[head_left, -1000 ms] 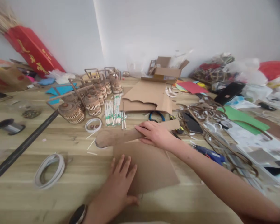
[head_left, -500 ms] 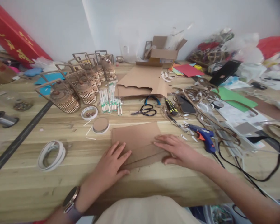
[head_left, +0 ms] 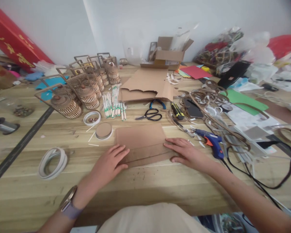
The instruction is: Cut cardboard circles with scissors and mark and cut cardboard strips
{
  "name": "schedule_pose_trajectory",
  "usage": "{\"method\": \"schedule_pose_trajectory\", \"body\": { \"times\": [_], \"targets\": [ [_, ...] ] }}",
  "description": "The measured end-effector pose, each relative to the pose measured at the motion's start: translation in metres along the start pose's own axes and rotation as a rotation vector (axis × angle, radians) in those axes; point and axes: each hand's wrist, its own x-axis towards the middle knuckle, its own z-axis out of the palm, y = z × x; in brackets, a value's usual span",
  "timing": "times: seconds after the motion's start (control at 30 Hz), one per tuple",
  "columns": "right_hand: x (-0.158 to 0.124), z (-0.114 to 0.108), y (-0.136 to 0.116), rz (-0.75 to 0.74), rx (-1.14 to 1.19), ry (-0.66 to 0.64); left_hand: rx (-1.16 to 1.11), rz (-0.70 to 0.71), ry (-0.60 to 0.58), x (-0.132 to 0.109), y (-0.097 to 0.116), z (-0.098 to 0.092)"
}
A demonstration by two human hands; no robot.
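A folded brown cardboard sheet point(head_left: 142, 142) lies flat on the wooden table point(head_left: 160, 181) in front of me. My left hand point(head_left: 110, 163) rests open on its near left corner, fingers stretched flat. Over the sheet's near right edge my right hand point(head_left: 184, 152) lies pressed, fingers extended. A narrow folded strip runs between both hands. I wear a watch on my left wrist.
Black scissors point(head_left: 150, 115), blue pliers point(head_left: 157, 103) and a yellow cutter point(head_left: 177, 110) lie behind the sheet. A blue glue gun point(head_left: 212, 142) with black cord sits right. Tape rolls point(head_left: 103, 130), white coil point(head_left: 52, 162), wooden lanterns point(head_left: 87, 94), torn cardboard point(head_left: 147, 85) and clutter surround.
One second ago my right hand held a rolled cardboard flap up; it has since been folded down flat. Both hands slid toward the near edge, and the view dropped lower.
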Motion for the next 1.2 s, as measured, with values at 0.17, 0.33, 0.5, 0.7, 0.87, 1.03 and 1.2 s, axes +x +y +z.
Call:
{"method": "schedule_pose_trajectory", "body": {
  "times": [0.17,0.33,0.5,0.7,0.87,1.03,1.2],
  "targets": [
    [-0.008,0.002,0.003,-0.012,0.006,0.033,-0.029,0.124,0.138,-0.009,-0.008,0.006],
    [-0.008,0.002,0.004,-0.052,0.032,0.067,-0.010,0.176,0.201,-0.010,-0.004,0.004],
    [-0.007,0.003,0.007,-0.095,0.054,0.130,0.029,0.184,0.212,-0.013,0.000,0.004],
    [-0.005,0.004,0.010,-0.135,0.085,0.184,0.006,0.185,0.213,-0.017,-0.003,0.006],
    [-0.002,0.000,0.010,-0.132,0.089,0.159,0.025,0.221,0.211,-0.017,-0.005,0.006],
    [-0.002,-0.001,0.008,-0.122,0.084,0.145,0.014,0.202,0.208,-0.019,-0.004,0.007],
    [0.000,-0.003,0.007,-0.129,0.097,0.148,0.030,0.218,0.232,-0.019,-0.004,0.009]
  ]
}}
